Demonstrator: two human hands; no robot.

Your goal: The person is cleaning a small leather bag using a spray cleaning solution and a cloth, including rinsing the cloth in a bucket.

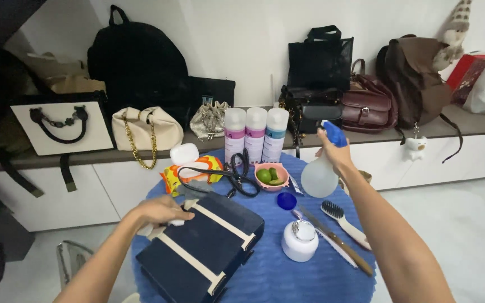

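- Left hand (158,212), left of centre in the frame, fingers curled down and pressing on the near corner of the navy bag (200,249) with cream stripes; something pale sits under the palm, can't make out what
- That bag lies flat in the lower middle, on the round blue table (321,278)
- Right hand (335,150), right of centre, lifted clear of the table, fingers wrapped round the neck of a clear spray bottle (319,168) with a blue nozzle
- Just left of the bottle: pink bowl (271,177) holding green limes
- Below it: white jar (300,240), brush (343,223), knife (338,242)
- Behind the bowl, three tall spray cans (255,134) stand side by side
- Handbags line the shelf (467,126) across the top of the frame
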